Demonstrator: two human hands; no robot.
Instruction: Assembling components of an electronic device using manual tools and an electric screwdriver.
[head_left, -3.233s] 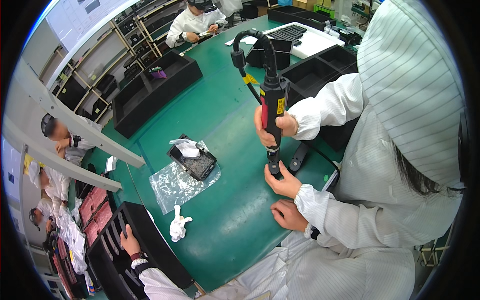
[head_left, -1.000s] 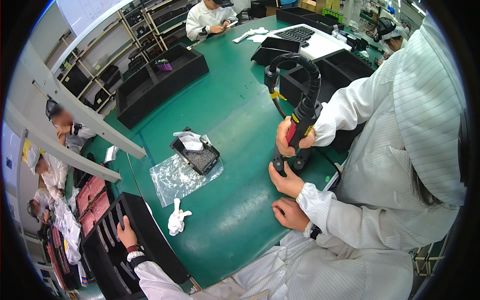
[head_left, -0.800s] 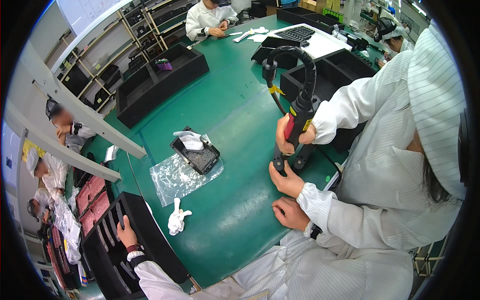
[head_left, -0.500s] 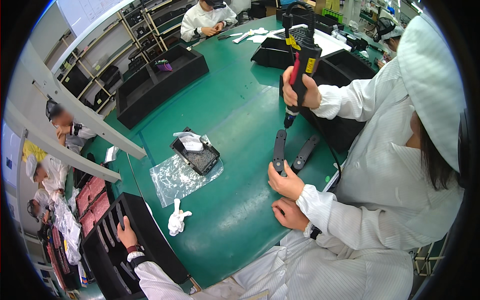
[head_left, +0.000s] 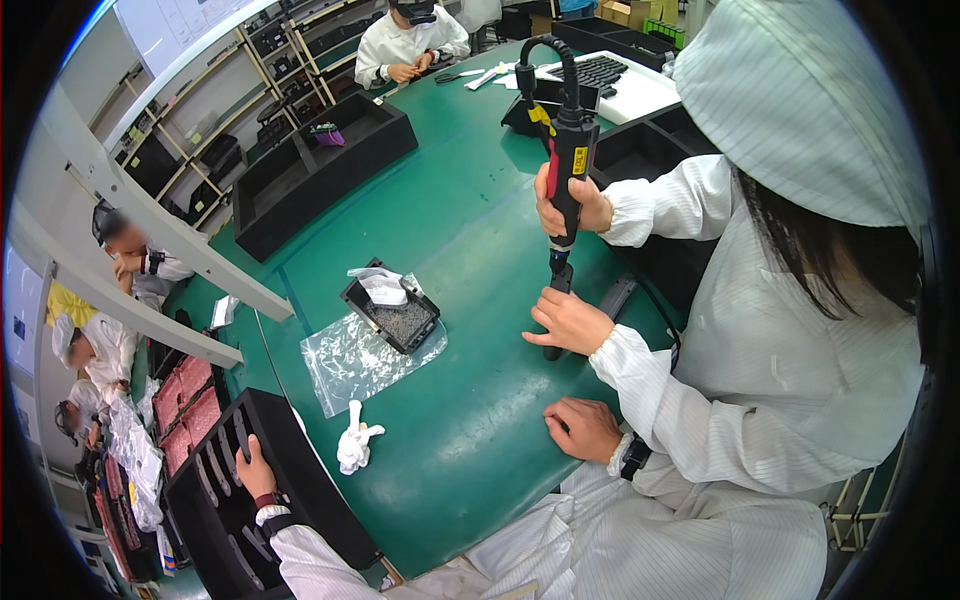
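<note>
My left hand reaches into a black foam tray at the lower left. Its fingers close on the near end of a slim dark curved part standing in a slot. My right hand rests on the green table with curled fingers, and no object shows in it. Just beyond it, a co-worker on the right grips a corded electric screwdriver. The driver's tip meets a dark elongated part, which the co-worker's other hand mostly covers. A similar part lies beside it.
A small black box of screws stands on a clear plastic bag. Near the table's edge lies a crumpled white glove. Another black foam tray sits farther back. White posts rise at the left.
The co-worker has brought the screwdriver down onto the elongated part and slid the other hand up over it, leaning farther in. My own hands look unmoved.
</note>
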